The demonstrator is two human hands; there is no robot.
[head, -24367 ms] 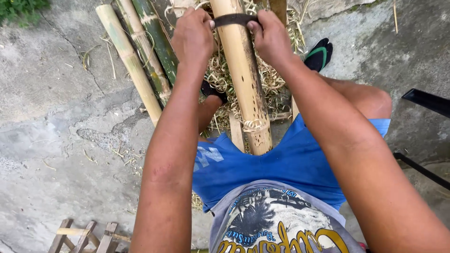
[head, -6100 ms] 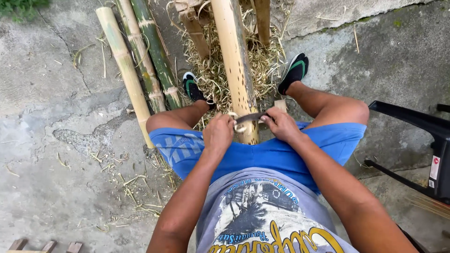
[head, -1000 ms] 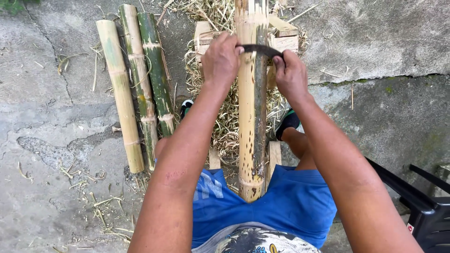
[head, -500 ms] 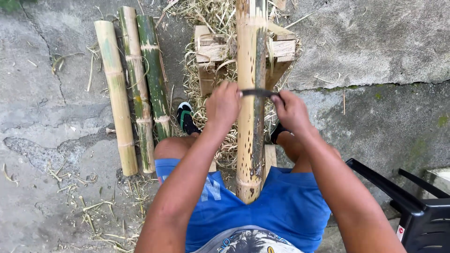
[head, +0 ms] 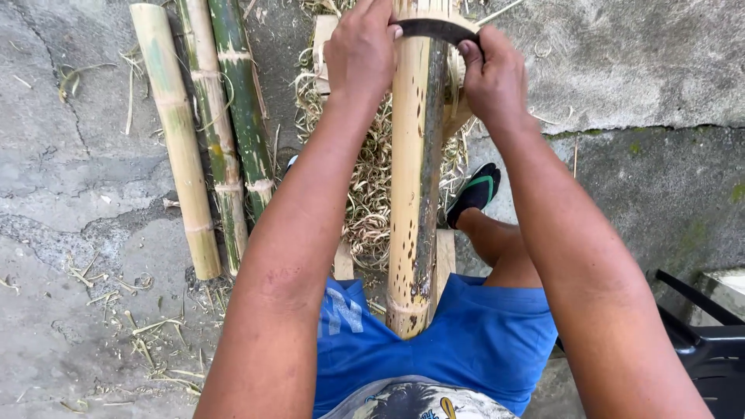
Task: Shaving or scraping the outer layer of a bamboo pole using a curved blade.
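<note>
Bamboo pole (head: pixel 410 194) lies lengthwise between the person's knees. Left hand (head: pixel 361 50) and right hand (head: pixel 490 77) each clench an end of the curved blade (head: pixel 434 29) across it; a slip could gouge.

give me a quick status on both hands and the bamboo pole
Left hand and right hand each grip an end of the curved blade. Blade lies across the bamboo pole. Nothing in the way.

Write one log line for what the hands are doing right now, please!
left hand: shut on curved blade | right hand: shut on curved blade | blade across bamboo pole | shavings beneath
</note>
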